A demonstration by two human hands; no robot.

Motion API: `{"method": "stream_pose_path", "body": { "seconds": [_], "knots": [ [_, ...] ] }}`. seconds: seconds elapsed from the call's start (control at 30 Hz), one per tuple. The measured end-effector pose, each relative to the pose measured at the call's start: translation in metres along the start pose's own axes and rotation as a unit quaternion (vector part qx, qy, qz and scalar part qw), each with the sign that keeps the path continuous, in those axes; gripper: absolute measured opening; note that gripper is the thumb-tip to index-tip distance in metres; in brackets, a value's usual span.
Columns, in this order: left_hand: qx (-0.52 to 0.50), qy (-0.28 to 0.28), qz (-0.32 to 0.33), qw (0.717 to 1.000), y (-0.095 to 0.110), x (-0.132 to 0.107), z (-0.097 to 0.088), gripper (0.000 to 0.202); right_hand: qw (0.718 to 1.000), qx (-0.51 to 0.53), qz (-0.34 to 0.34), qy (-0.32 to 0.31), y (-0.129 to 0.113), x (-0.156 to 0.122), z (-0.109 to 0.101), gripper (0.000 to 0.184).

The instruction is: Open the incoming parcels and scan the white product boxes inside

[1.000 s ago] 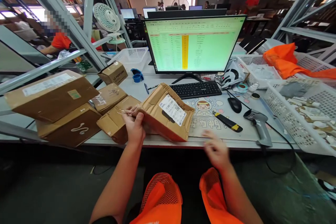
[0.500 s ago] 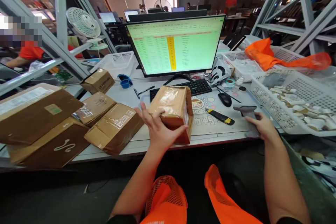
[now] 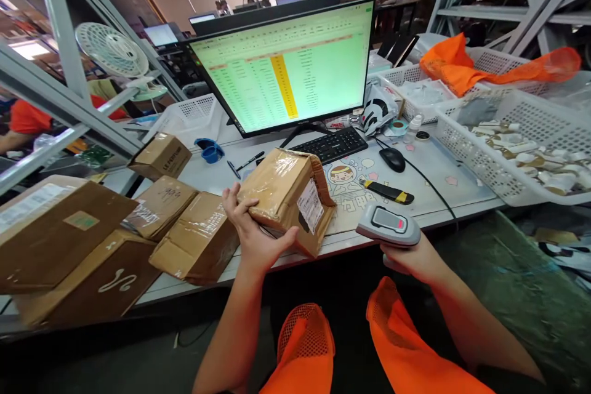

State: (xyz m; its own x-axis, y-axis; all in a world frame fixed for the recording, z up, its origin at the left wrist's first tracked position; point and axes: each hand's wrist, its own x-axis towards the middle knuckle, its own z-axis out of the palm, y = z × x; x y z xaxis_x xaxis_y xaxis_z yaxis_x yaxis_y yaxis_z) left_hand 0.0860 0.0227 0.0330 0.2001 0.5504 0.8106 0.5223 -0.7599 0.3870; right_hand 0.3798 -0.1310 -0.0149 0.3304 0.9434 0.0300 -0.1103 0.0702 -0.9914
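Brown cardboard makes up the box (image 3: 281,188) in the middle of the frame, and shiny clear tape is wrapped over it. It is tipped up on the near edge of the desk (image 3: 457,181), just in front of the keyboard (image 3: 330,144). The left hand (image 3: 253,233) grips its lower left corner. One white label (image 3: 310,204) with black bars and a small square code is stuck on the side that faces right; the print is too small to read. The right hand (image 3: 410,258) is closed around the handle of one grey scanner (image 3: 388,225), low and just right of the box.

Five other boxes sit in the left of the frame. The perfume box (image 3: 159,156), farthest back, says "LE PERFUME" on its side. The lowest box (image 3: 87,286) has a white squiggle on it. The big box (image 3: 55,231) has one white label and one green sticker.

One screen (image 3: 286,68) in the upper middle shows a green table with one yellow stripe. A mat (image 3: 351,181) with a cartoon child lies under the box. On the desk are one black mouse (image 3: 392,159), one black and yellow knife (image 3: 386,192) and two pens (image 3: 249,161). One white fan (image 3: 113,52) stands in the upper left. Three white baskets show, the nearest basket (image 3: 512,188) at the right. An orange cloth (image 3: 462,64) lies in the upper right.
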Motion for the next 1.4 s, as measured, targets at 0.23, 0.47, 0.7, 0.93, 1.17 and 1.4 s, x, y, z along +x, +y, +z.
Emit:
{"method": "stream_pose_path", "body": {
  "seconds": [0.23, 0.47, 0.7, 0.93, 1.17, 1.4],
  "knots": [
    [-0.041, 0.004, 0.02, 0.999, -0.018, 0.027, -0.063, 0.072, 0.968, -0.205, 0.059, 0.134, 0.008, 0.069, -0.105, 0.048],
    [0.048, -0.337, 0.114, 0.933, -0.005, 0.09, -0.062, 0.077, 0.831, -0.504, 0.102, 0.213, 0.005, 0.156, -0.189, 0.039],
    [0.02, -0.503, 0.166, 0.848, 0.012, 0.099, 0.027, 0.085, 0.767, -0.632, -0.11, 0.016, -0.006, 0.219, -0.019, 0.026],
    [0.067, -0.478, 0.137, 0.865, 0.013, 0.064, -0.007, 0.109, 0.729, -0.666, -0.159, -0.007, 0.028, 0.304, 0.069, 0.033],
    [0.225, -0.351, 0.147, 0.897, -0.018, 0.009, -0.078, 0.081, 0.706, -0.69, -0.158, 0.036, 0.033, 0.316, 0.066, 0.039],
    [0.291, -0.314, 0.234, 0.873, -0.018, -0.004, -0.098, 0.049, 0.688, -0.707, -0.162, 0.023, 0.033, 0.314, 0.059, 0.043]
  ]
}}
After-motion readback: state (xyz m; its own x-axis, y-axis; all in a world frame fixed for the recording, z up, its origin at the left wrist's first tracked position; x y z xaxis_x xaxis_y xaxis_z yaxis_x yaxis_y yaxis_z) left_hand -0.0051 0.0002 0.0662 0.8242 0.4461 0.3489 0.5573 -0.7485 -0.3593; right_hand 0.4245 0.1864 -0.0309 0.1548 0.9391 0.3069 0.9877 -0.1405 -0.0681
